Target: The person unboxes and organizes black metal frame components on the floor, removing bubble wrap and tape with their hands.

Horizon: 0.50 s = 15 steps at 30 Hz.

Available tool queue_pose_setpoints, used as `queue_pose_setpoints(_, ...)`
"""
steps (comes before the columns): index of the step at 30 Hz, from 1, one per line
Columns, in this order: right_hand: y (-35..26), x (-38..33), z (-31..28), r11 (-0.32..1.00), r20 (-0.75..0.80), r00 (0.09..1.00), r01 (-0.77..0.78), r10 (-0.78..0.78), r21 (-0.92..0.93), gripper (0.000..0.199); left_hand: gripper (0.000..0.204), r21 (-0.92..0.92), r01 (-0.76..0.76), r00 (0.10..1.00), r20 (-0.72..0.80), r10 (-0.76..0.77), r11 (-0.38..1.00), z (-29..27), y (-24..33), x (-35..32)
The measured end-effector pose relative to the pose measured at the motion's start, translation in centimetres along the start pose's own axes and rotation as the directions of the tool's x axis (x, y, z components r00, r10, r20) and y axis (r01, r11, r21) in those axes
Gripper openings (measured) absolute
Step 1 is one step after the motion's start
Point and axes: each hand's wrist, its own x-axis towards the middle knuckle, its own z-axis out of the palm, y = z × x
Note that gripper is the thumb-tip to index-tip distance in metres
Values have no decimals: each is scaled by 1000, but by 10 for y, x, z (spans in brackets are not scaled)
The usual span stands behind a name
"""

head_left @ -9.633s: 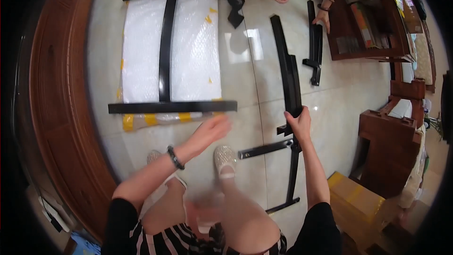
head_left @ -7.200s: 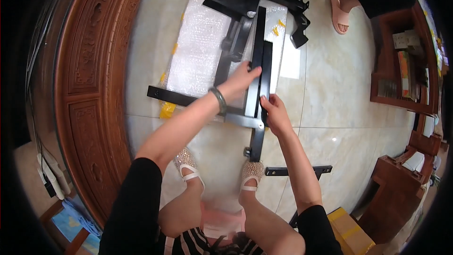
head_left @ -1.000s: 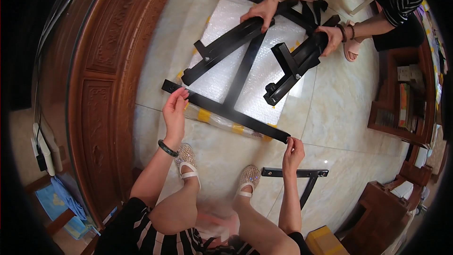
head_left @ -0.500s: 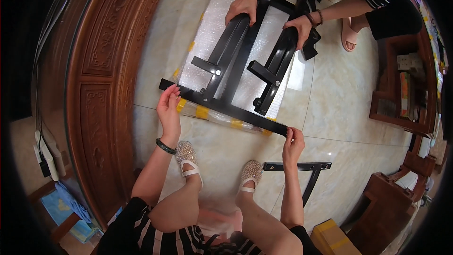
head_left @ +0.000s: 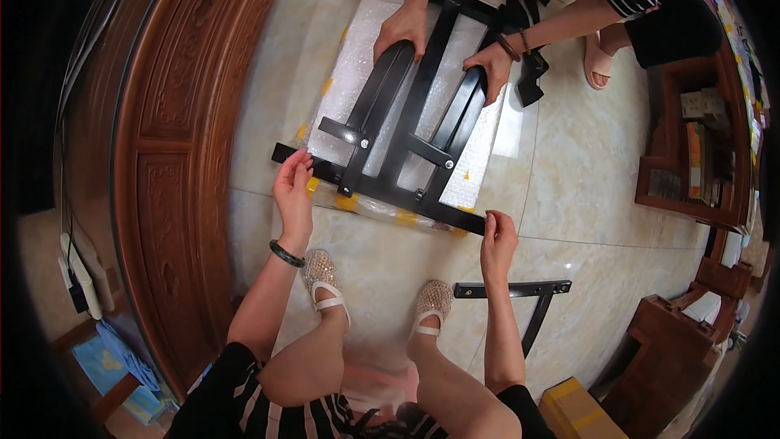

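A metal frame (head_left: 406,126) lay on a plastic sheet (head_left: 479,154) on the floor (head_left: 585,187), just ahead of both hands. The left hand (head_left: 292,189) gripped its near bar at the left end, the right hand (head_left: 497,237) at the right end. A T-shaped bracket (head_left: 520,297) lay right of the right hand. Another person's hands (head_left: 402,28) pressed the frame's far side.

Yellow cardboard box (head_left: 578,411) bottom right; bubble-wrap sheet (head_left: 479,142) under frame.

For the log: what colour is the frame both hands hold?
Black; the frame shows best in the head view, lying on clear bubble wrap.
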Motion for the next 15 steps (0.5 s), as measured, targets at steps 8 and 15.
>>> queue_pose_setpoints(8,-16,63,56,953,158,978,-171,134,249,37,26,84,-131,966,235,108,988,50,7,19)
queue_pose_setpoints(15,-19,104,110,675,398,845,-528,358,515,61,29,145,-126,892,450,48,981,100,5,36)
